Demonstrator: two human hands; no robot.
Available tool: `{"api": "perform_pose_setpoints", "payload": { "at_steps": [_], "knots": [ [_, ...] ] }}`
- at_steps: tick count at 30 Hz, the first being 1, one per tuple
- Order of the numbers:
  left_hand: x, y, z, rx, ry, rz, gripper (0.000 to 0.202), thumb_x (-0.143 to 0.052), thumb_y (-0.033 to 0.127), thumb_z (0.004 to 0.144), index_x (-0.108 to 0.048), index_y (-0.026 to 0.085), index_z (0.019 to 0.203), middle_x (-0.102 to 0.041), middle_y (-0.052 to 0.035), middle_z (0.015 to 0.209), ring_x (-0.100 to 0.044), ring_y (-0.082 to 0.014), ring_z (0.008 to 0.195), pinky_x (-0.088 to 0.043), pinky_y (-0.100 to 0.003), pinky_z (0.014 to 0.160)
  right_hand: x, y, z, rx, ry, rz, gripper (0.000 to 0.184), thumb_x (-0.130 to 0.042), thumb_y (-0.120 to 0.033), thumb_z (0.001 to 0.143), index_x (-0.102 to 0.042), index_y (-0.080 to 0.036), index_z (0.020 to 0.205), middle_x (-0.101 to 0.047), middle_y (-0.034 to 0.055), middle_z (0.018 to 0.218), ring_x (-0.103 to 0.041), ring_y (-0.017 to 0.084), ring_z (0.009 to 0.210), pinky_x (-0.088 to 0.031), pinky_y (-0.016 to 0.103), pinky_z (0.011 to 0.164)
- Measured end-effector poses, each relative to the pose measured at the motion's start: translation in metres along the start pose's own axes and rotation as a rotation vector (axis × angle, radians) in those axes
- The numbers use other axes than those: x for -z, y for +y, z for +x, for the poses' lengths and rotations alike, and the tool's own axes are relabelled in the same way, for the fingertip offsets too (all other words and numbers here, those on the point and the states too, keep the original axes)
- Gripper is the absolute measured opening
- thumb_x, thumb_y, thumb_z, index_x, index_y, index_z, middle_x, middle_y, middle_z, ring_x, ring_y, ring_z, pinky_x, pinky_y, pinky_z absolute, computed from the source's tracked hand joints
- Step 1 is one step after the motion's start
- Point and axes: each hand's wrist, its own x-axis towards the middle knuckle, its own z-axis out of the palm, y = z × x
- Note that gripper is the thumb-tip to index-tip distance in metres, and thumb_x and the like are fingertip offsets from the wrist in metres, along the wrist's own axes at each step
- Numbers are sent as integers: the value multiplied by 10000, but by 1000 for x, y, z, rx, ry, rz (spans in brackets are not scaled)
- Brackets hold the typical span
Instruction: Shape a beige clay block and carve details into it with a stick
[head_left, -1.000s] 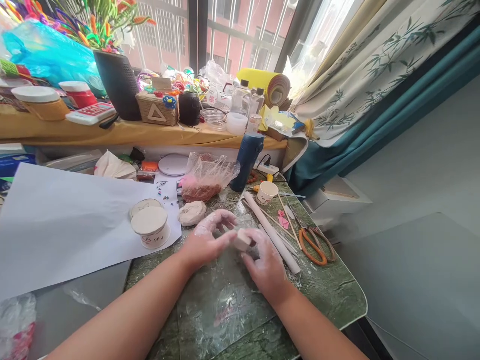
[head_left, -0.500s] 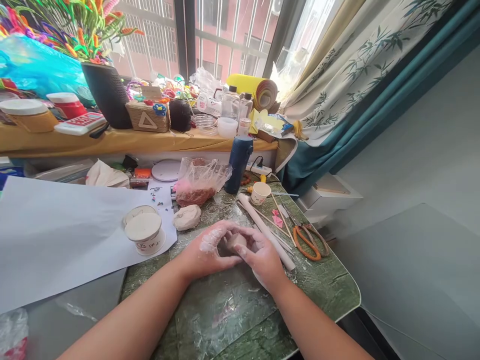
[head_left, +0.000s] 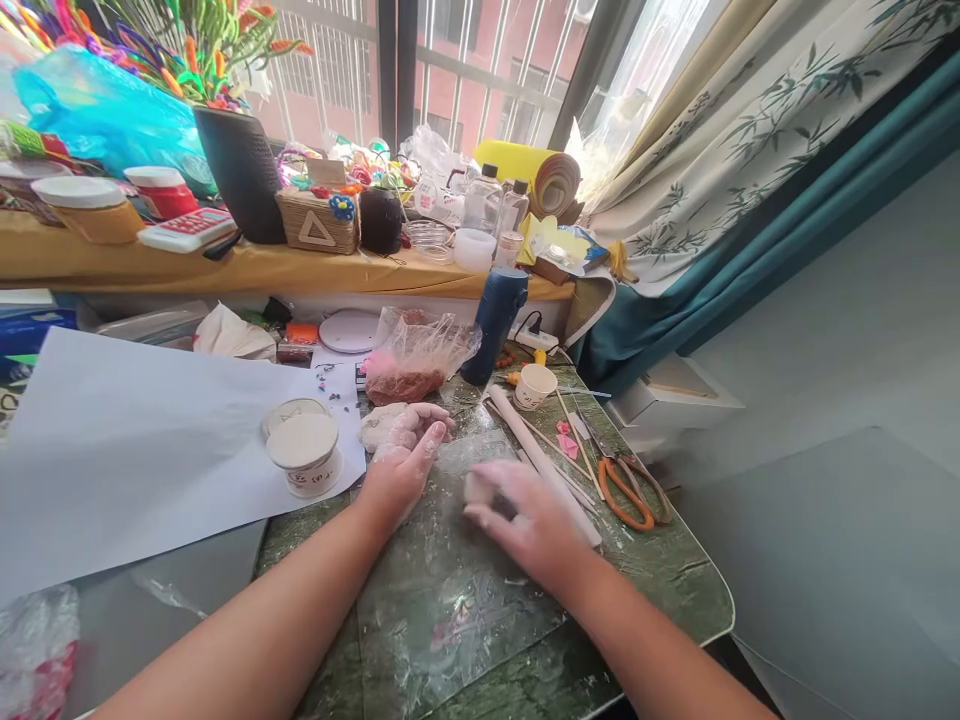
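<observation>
My right hand (head_left: 529,515), blurred by motion, pinches a small lump of pale clay (head_left: 475,489) between thumb and fingers above the dusty green tabletop. To its left, my left hand (head_left: 405,460) is half curled with its thumb apart and nothing visible in it. White powder coats its fingers. Behind those fingers lies a larger lump of pale clay (head_left: 379,424), partly hidden. A long pale rolling pin (head_left: 517,415) rests beyond my right hand, which covers some of it. Clear plastic film (head_left: 476,452) shows between the hands.
Scissors with orange handles (head_left: 626,495), thin sticks (head_left: 581,450) and a paper cup (head_left: 535,386) are on the right. At the back stand a blue bottle (head_left: 495,325) and bagged brown clay (head_left: 409,370). A clay-topped cup (head_left: 304,460) sits on white paper (head_left: 172,440).
My hands have parted. The left has let go of the small clay lump and moved left toward the larger one; the right keeps the small lump. The view has shifted slightly.
</observation>
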Motion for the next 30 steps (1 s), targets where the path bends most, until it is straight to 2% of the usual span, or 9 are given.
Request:
{"api": "perform_pose_setpoints", "payload": {
  "at_steps": [5,9,11,15,16,17,21,26,30],
  "knots": [
    [-4,1,-2,12,-15,-9,264,-644,450,921,-641,201,1010,-681,-54,982,-617,-189,902,-484,-320,851,-32,26,-23,-75,-84,-118,500,-680,-338,936,-539,-239,1406,-636,132,1366,-598,311,1269,-503,525,1095],
    [-5,-2,-1,13,-18,-31,251,-649,442,919,-644,200,987,-677,-46,951,-621,-191,904,-482,-323,874,-28,21,-10,-75,-163,-87,363,-638,-260,948,-614,-253,1310,-696,101,1246,-643,292,1173,-533,508,1041],
    [-5,-1,-1,18,-25,-29,249,-639,444,924,-642,202,984,-679,-45,939,-620,-191,897,-482,-323,872,-18,10,1,-111,-78,-40,313,-646,-264,946,-639,-259,1259,-710,95,1198,-662,286,1127,-549,494,1006],
    [-5,1,-1,29,-37,-22,249,-633,445,922,-640,202,973,-684,-43,921,-619,-194,897,-478,-325,874,1,-10,14,-163,273,195,402,-662,-308,958,-554,-284,1345,-652,98,1272,-664,260,1132,-555,458,994],
    [-5,2,-1,29,-34,-24,246,-634,443,921,-641,202,969,-683,-42,918,-618,-193,896,-477,-325,875,3,-11,13,-166,312,231,416,-654,-312,965,-534,-285,1362,-638,101,1287,-662,257,1137,-552,458,1000],
    [-6,2,-1,28,-31,-25,241,-633,439,921,-641,202,964,-681,-40,914,-616,-192,892,-477,-324,875,3,-10,11,-161,283,235,414,-656,-316,963,-535,-283,1358,-638,100,1284,-663,258,1135,-550,463,1004],
    [-6,2,-1,28,-21,-23,225,-628,422,926,-646,201,958,-670,-37,905,-600,-185,872,-477,-322,867,-11,7,-9,-110,-111,57,420,-713,-319,907,-600,-273,1309,-687,94,1231,-662,286,1134,-545,493,1015],
    [-6,2,-1,30,-34,-37,227,-634,424,920,-643,201,961,-669,-38,910,-605,-188,877,-481,-325,873,-33,17,-19,-30,-123,-20,590,-729,-286,888,-504,-270,1432,-609,110,1399,-565,290,1303,-487,498,1112],
    [-6,2,-1,30,-26,-31,224,-630,422,924,-645,200,949,-670,-37,902,-604,-186,871,-484,-322,866,-28,5,-5,29,-196,-44,408,-679,-257,940,-590,-263,1338,-689,92,1263,-633,267,1197,-537,467,1050]
  ]
}}
